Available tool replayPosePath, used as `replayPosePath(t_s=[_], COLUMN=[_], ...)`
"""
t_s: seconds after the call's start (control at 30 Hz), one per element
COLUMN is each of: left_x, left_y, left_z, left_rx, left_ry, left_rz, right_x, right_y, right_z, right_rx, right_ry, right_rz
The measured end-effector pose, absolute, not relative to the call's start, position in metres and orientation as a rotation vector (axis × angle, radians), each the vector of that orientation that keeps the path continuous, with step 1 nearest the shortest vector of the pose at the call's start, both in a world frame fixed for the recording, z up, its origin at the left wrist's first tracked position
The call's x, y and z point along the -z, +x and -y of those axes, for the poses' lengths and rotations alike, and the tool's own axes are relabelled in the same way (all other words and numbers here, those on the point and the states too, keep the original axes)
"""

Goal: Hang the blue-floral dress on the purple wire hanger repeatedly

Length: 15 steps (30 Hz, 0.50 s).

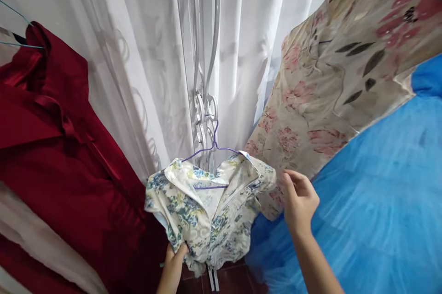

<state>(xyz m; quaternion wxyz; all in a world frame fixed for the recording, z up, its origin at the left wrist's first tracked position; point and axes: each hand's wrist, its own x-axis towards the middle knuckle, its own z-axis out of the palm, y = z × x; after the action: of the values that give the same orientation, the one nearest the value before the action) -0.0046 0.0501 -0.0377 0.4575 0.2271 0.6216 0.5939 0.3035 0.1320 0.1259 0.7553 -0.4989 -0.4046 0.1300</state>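
A short-sleeved, collared floral blouse, white with blue and yellow-green flowers, hangs on a purple wire hanger. The hanger's hook is at a white curled metal stand. At the blouse's lower left side, my left hand pinches the fabric between thumb and fingers. My right hand is raised just beside the sleeve on the right, apart from it, with fingers curled in and thumb close to the index finger; nothing shows in it.
On the left hangs a dark red satin garment. A beige dress with pink flowers hangs at the right, beside a bright blue tulle dress. White curtains cover the back, and dark red floor tiles show below.
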Motion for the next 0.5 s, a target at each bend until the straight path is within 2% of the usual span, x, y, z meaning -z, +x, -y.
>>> replayPosePath(t_s=[0.07, 0.13, 0.27, 0.37, 0.5], left_x=[0.041, 0.039, 0.031, 0.031, 0.035], left_y=[0.005, 0.011, 0.011, 0.013, 0.025], left_z=[-0.046, -0.042, -0.035, -0.027, -0.014], left_rx=[-1.504, -1.513, -1.451, -1.463, -1.550], left_ry=[0.542, 0.566, 0.651, 0.655, 0.649], left_rz=[-1.493, -1.468, -1.415, -1.442, -1.413], right_x=[-0.107, -0.087, -0.046, -0.026, -0.024], right_y=[0.281, 0.255, 0.210, 0.192, 0.190], right_z=[-0.121, -0.111, -0.099, -0.096, -0.092], right_rx=[-0.136, -0.354, -1.041, -1.186, -1.302], right_ry=[-1.051, -1.061, -1.106, -1.081, -0.956], right_rz=[0.908, 1.229, 1.754, 1.722, 1.689])
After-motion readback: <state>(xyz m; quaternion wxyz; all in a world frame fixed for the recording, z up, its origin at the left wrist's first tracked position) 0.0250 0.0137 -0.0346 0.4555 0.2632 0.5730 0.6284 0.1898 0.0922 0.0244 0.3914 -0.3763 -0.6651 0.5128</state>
